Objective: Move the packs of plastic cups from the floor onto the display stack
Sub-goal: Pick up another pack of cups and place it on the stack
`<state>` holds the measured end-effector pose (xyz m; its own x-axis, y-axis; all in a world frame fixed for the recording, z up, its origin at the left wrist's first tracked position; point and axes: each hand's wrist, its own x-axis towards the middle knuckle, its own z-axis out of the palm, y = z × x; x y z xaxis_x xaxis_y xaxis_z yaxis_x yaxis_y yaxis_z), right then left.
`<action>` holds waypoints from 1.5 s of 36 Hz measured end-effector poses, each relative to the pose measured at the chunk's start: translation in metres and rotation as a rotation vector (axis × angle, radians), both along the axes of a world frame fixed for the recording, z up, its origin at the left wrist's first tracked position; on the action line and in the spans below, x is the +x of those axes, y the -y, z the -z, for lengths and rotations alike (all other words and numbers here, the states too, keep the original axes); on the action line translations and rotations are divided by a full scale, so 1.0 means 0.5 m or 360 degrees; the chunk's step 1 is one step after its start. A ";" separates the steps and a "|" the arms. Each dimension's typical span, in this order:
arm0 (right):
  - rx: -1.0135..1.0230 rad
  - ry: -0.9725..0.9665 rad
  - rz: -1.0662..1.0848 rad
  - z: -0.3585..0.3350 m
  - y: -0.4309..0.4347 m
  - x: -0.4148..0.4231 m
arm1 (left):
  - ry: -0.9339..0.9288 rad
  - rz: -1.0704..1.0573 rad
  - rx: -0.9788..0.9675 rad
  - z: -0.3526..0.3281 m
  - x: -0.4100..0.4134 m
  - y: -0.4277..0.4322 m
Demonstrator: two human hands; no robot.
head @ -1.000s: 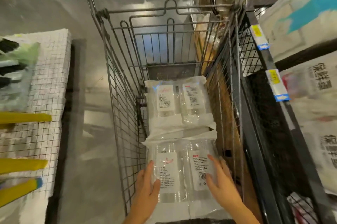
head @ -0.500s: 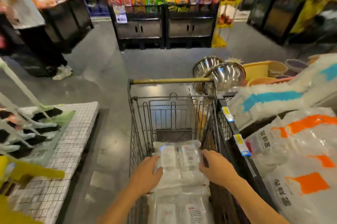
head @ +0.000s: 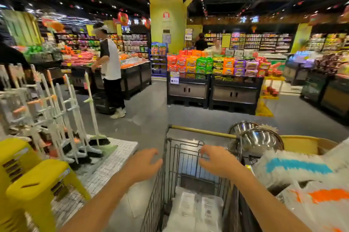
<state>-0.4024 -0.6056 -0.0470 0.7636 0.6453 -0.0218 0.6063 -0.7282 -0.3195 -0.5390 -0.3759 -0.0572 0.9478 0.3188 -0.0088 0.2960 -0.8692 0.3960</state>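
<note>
Clear packs of plastic cups point(head: 196, 211) with white labels lie in the bottom of a wire shopping cart point(head: 181, 156) in front of me. My left hand point(head: 143, 163) hovers over the cart's left rim, fingers spread, holding nothing. Above the cart's far end my right hand point(head: 215, 161) is raised with its fingers curled and apart, also holding nothing. Both hands are well above the packs. The cart's yellow handle bar point(head: 200, 131) is at its far end.
Left: yellow stools point(head: 35, 184) and a rack of brooms point(head: 62, 118) on a white pallet. Right: steel bowls point(head: 258, 139), yellow tubs and bagged goods point(head: 317, 199) on a shelf beside the cart. Ahead is grey floor, a snack display point(head: 215, 69), and a person point(head: 110, 69) standing at the left.
My view has swung up from the cart's inside to the store aisle. Both hands have let go of the cup packs and risen above the cart.
</note>
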 end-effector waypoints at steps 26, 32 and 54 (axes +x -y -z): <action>-0.0046 0.0046 -0.1572 0.015 -0.684 -0.897 | -0.0042 -0.1630 0.0044 0.028 -1.169 -0.199; 0.0030 -0.0058 -0.1944 0.046 -0.767 -1.195 | -0.0098 -0.2069 0.0037 0.028 -1.445 -0.152; -0.0106 -0.0094 -0.3406 0.126 -0.904 -1.939 | 0.0028 -0.3508 -0.0078 0.102 -1.920 0.048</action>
<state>-1.3718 -0.1535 -0.1098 -0.9543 0.2914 -0.0658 0.2943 0.8797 -0.3735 -1.4989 -0.4001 -0.1082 -0.8168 0.5751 -0.0461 0.5084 0.7552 0.4137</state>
